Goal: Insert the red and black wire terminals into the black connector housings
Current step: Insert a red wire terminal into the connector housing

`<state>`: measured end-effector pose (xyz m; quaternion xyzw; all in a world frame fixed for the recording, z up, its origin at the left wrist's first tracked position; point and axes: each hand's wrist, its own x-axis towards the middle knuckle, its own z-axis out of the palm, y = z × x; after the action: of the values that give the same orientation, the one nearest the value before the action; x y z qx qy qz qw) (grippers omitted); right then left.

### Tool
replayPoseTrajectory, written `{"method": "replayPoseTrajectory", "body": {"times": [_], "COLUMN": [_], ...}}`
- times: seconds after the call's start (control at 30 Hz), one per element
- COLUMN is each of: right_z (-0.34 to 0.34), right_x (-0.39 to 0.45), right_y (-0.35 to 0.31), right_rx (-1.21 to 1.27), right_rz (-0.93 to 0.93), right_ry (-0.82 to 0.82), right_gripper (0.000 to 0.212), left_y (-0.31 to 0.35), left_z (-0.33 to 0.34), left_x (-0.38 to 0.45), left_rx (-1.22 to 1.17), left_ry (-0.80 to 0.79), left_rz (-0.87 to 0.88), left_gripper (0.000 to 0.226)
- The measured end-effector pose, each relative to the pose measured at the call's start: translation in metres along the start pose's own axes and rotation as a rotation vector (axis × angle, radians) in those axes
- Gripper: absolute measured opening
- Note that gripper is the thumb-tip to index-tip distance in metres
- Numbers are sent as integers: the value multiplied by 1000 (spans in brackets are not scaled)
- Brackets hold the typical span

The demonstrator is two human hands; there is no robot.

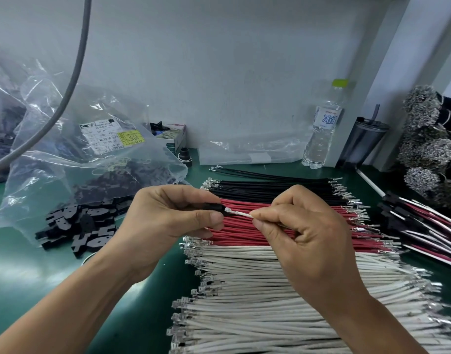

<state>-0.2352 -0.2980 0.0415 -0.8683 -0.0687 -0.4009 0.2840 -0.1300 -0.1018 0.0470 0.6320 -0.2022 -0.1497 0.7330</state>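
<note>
Head view, and nearest you the white wires (283,302) lie stacked in rows on the green worktop (27,264), metal terminals lined up at their ends. Just above them your two hands meet. Your left hand (168,215) pinches a black connector housing (215,208) between thumb and fingers. Your right hand (301,226) pinches a single white wire (241,213), its silver terminal right at the mouth of the housing; whether it is seated inside, you can't tell from here. Under your hands runs the band of red wires (244,236), and behind that the black wires (270,187). Off to the left, loose black housings (76,226) spill from a clear plastic bag (91,139). To the right, finished assemblies (423,226) lie fanned out. Farther back by the wall stand a water bottle (324,129) and a dark tumbler (362,141).
</note>
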Motion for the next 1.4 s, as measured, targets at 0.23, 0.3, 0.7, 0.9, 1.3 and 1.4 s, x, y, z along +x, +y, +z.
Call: {"method": "replayPoseTrajectory", "body": {"times": [0.23,0.3,0.7,0.9,1.3,1.4], "right_z": [4,1,-2,8,12,16], "right_x": [-2,-1,2,-4,-5,-5], "right_y": [0,3,-4,-6,-7,-11], "right_rx": [-36,66,-206,107,-106,-205], "right_rz": [25,91,-47,114,-10,-107], "right_ry": [-43,-110,-55,-125,-114,-118], "right_gripper": [7,8,4,10,10,11], "left_y": [-4,-2,1,-2,-2,0], "left_z": [3,2,6,6,6,4], "left_x": [-3,-3,-4,-7,-5,-8], "left_rx": [62,107,188,148,173,181], "left_ry": [-26,-36,-45,-46,-55,-60], "left_rz": [25,49,107,61,32,47], "left_gripper": [34,33,31,32,33,30]}}
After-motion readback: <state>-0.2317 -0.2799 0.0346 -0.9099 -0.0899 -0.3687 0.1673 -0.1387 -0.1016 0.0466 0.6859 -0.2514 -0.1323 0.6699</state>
